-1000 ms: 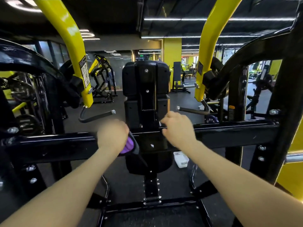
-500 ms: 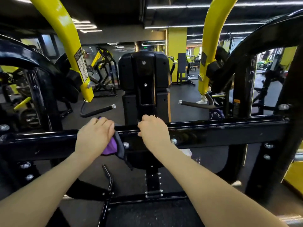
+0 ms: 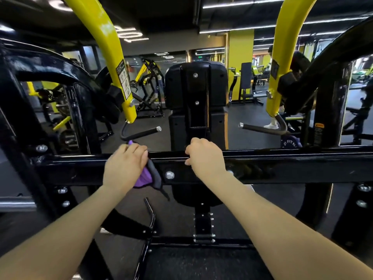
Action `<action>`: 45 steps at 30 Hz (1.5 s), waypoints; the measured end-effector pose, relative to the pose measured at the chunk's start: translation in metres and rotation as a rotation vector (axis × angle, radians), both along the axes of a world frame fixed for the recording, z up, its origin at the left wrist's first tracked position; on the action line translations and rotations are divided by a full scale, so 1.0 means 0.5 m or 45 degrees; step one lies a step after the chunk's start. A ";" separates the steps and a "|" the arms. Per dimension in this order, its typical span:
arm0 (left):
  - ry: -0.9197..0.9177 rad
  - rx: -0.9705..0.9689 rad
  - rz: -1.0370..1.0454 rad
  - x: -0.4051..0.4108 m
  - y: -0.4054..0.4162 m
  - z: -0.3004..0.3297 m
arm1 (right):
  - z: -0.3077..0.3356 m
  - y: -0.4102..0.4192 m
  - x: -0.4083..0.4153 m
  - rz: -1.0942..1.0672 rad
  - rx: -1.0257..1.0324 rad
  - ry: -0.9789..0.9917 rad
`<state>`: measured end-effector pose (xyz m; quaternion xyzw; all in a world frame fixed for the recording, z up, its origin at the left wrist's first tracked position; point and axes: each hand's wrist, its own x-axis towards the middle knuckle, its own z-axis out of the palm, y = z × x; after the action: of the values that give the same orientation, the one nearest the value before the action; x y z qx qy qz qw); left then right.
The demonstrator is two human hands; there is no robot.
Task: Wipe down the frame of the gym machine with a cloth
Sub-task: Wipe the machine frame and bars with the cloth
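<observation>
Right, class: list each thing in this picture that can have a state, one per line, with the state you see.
left hand: presses the cloth against the crossbar.
cloth: purple and grey, bunched under the hand, a corner hanging down.
right hand: fingers curled over the crossbar's top edge.
crossbar: black, glossy, horizontal.
left handle: hanging free, nobody gripping it.
right handle: hanging free, nobody gripping it.

left hand pressing purple cloth on black crossbar, right hand gripping it
</observation>
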<state>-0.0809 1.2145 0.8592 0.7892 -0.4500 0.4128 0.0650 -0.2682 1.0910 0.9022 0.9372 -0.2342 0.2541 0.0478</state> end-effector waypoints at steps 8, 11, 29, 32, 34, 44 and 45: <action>0.000 -0.199 0.000 -0.120 -0.110 -0.002 | -0.011 -0.003 0.004 -0.035 -0.040 -0.052; -0.011 -0.183 -0.130 -0.138 -0.109 0.000 | -0.003 0.006 0.001 -0.085 -0.037 -0.006; -0.097 -0.079 -0.197 0.215 0.143 -0.005 | -0.013 0.238 0.259 -0.187 -0.095 0.058; -0.028 0.070 -0.152 0.289 0.193 -0.011 | -0.027 0.280 0.302 -0.206 -0.107 0.017; -0.020 0.070 -0.127 0.330 0.231 -0.012 | -0.034 0.302 0.330 -0.215 -0.101 -0.003; 0.037 -0.213 -0.115 0.338 0.297 -0.115 | -0.041 0.340 0.339 -0.173 -0.094 0.002; 0.072 -0.246 -0.110 0.329 0.295 -0.118 | -0.039 0.340 0.333 -0.156 -0.091 0.010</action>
<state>0.0838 1.3620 0.8001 0.7705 -0.4396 0.4286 0.1713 -0.1016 1.2608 0.8826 0.9197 -0.2818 0.2553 0.0977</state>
